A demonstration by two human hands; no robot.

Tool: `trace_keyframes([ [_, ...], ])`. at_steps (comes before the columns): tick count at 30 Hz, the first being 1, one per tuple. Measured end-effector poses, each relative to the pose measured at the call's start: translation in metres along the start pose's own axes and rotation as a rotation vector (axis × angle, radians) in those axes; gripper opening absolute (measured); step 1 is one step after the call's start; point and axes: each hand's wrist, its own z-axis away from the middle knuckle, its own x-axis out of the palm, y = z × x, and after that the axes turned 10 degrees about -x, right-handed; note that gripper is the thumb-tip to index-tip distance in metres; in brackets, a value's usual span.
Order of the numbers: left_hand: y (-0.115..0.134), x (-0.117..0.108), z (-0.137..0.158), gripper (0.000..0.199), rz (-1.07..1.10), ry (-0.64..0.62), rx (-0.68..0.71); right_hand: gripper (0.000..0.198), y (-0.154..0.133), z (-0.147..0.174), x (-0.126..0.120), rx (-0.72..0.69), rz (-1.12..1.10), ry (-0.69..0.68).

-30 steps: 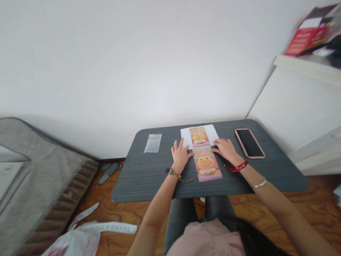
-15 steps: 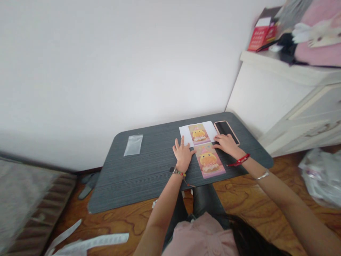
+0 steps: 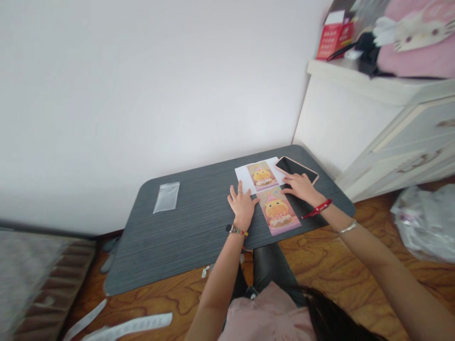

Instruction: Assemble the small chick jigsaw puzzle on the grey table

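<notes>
On the dark table lies a white paper sheet (image 3: pixel 242 176) bearing a picture (image 3: pixel 263 177) of a yellow cartoon animal with a cake. A matching picture card (image 3: pixel 279 214) lies just below it, nearer my body. My left hand (image 3: pixel 242 206) rests open with fingers spread, at the sheet's lower left corner, its thumb by the card's left edge. My right hand (image 3: pixel 301 188) is open too, fingertips at the sheet's right edge and thumb near the card's top right. Past that hand a phone (image 3: pixel 297 169) with a pink case lies slanted, its left end beside the sheet.
A clear plastic bag (image 3: pixel 166 197) lies on the left of the table (image 3: pixel 167 246). A white cabinet (image 3: pixel 348 113) stands at the right, with a red box (image 3: pixel 330 40) and a pink plush item (image 3: pixel 419 52) on top. Paper strips (image 3: pixel 131 327) lie on the floor.
The phone has turned from a steep angle to a flatter one, its upper end swinging left toward the sheet. My hands stay in about the same place; the view has shifted slightly.
</notes>
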Motion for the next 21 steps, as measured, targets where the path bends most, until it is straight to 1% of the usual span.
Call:
trace_keyframes([
  [4, -0.001, 0.0, 0.002, 0.034, -0.002, -0.01, -0.018, 0.036, 0.008, -0.003, 0.001, -0.031, -0.034, 0.018],
  [6, -0.002, -0.001, 0.002, 0.035, -0.007, -0.013, -0.019, 0.039, 0.02, -0.003, 0.001, -0.008, -0.044, 0.053],
  [8, -0.002, -0.001, 0.001, 0.037, -0.005, -0.019, -0.019, 0.041, 0.034, -0.003, 0.002, 0.061, -0.025, 0.069],
  [11, -0.002, -0.001, 0.001, 0.038, 0.002, -0.028, -0.016, 0.044, 0.052, -0.001, 0.005, 0.176, 0.019, 0.028],
  [14, -0.001, -0.002, 0.001, 0.039, -0.01, -0.027, -0.021, 0.048, 0.059, 0.0, 0.007, 0.268, 0.039, -0.02],
  [16, -0.001, -0.002, 0.002, 0.039, -0.022, -0.021, -0.028, 0.05, 0.061, -0.002, 0.008, 0.347, 0.051, -0.026],
  [19, -0.001, -0.001, 0.002, 0.039, -0.024, -0.01, -0.023, 0.052, 0.067, -0.009, 0.008, 0.446, 0.049, 0.009],
  [21, -0.001, 0.0, 0.002, 0.038, -0.017, 0.0, -0.016, 0.052, 0.071, -0.015, 0.008, 0.496, 0.04, 0.068],
])
